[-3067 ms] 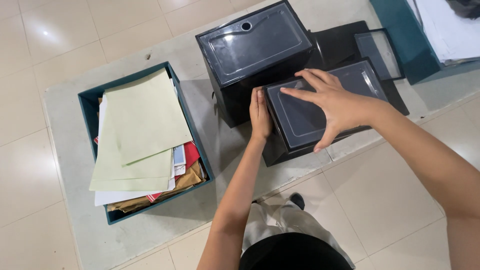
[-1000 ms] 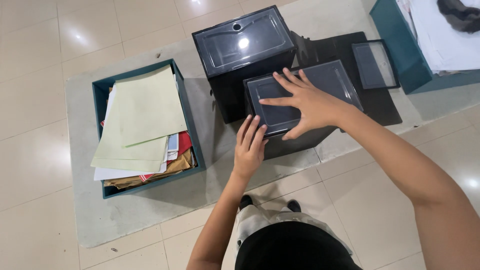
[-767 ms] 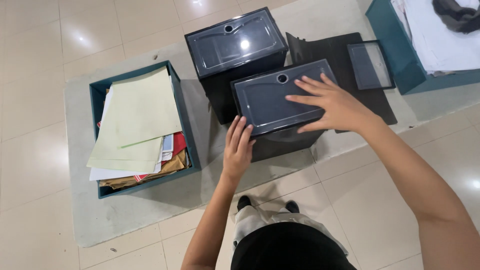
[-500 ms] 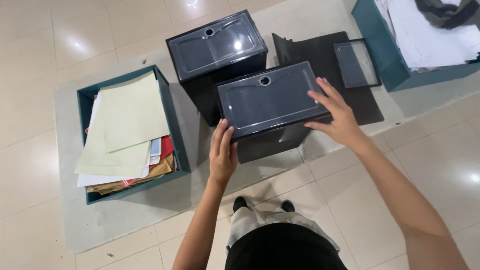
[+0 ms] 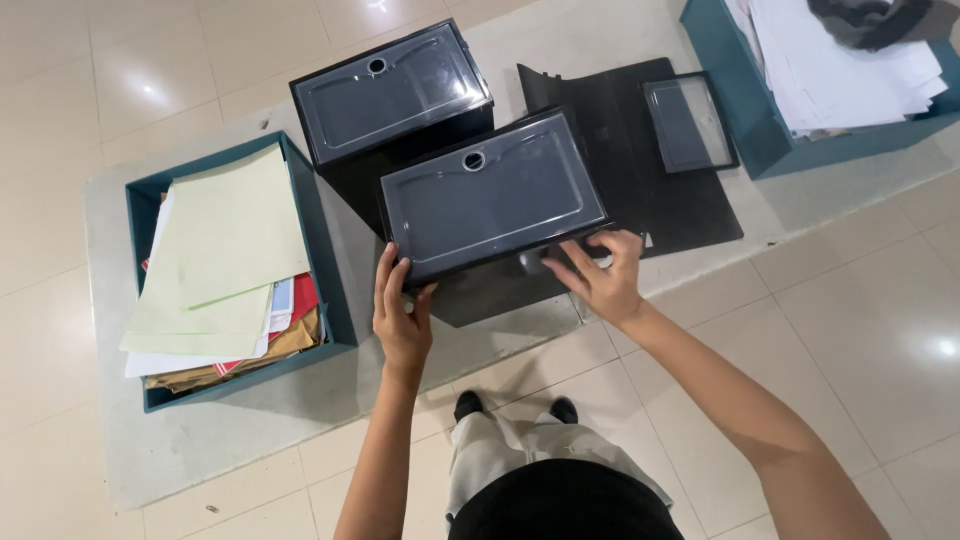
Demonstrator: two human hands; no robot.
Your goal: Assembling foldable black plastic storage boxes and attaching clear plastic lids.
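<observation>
A: What are the hands doing?

B: The left hand [image 5: 402, 318] and right hand [image 5: 603, 280] grip the near edge of a black plastic box with a clear lid [image 5: 492, 198], fingers curled round it.

A: Where's the box?

B: On the grey mat [image 5: 250, 420], just in front of another black box [image 5: 390, 95], beside the teal tray of papers [image 5: 322, 262].

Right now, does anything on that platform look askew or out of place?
Yes. The front black box, gripped at its near edge by the left hand and right hand, sits tilted and skewed against the rear black box. In the teal bin, the papers lie fanned and uneven.
</observation>
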